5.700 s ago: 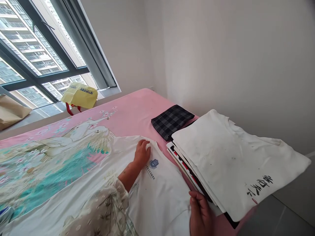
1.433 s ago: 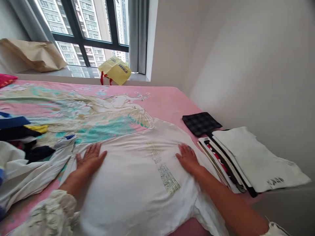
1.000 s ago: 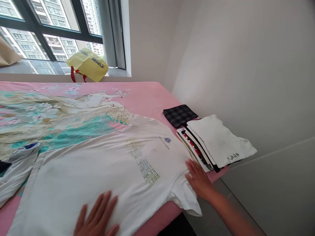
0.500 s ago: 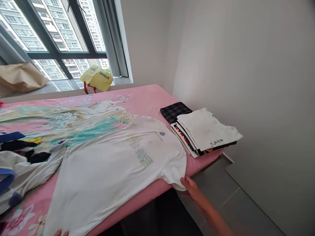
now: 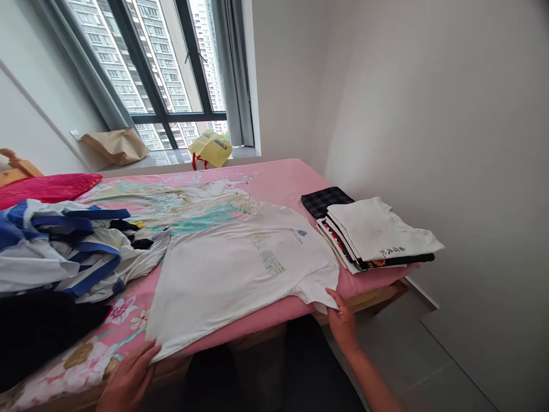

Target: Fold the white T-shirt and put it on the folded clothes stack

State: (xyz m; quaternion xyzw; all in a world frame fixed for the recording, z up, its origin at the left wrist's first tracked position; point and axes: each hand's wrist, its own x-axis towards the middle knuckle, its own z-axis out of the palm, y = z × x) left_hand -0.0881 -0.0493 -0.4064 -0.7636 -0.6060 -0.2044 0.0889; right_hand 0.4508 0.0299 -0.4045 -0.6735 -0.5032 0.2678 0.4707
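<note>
A white T-shirt (image 5: 214,280) lies spread flat on the bed, its neck end toward the right and its hem at the left. Small printed text and a blue emblem show on it. At the near hem corner, my left hand (image 5: 131,375) grips the cloth at its fingertips, the thumb side partly hidden. Farther right, my right hand (image 5: 343,326) pinches the edge of the near sleeve, which hangs a little over the bed's side. Beyond that sleeve is a stack of folded shirts (image 5: 373,229), a white one on top.
A dark checked folded cloth (image 5: 326,200) sits behind the stack. Heaped white-and-blue clothes (image 5: 90,246) and a black garment (image 5: 47,329) occupy the left of the pink bedsheet (image 5: 283,177). A yellow bag (image 5: 212,150) and a brown paper bag (image 5: 115,146) rest by the window.
The view has turned left and down, bringing more of my left hand and the clothes heap into sight. My right hand stays on the sleeve edge; the T-shirt lies much the same.
</note>
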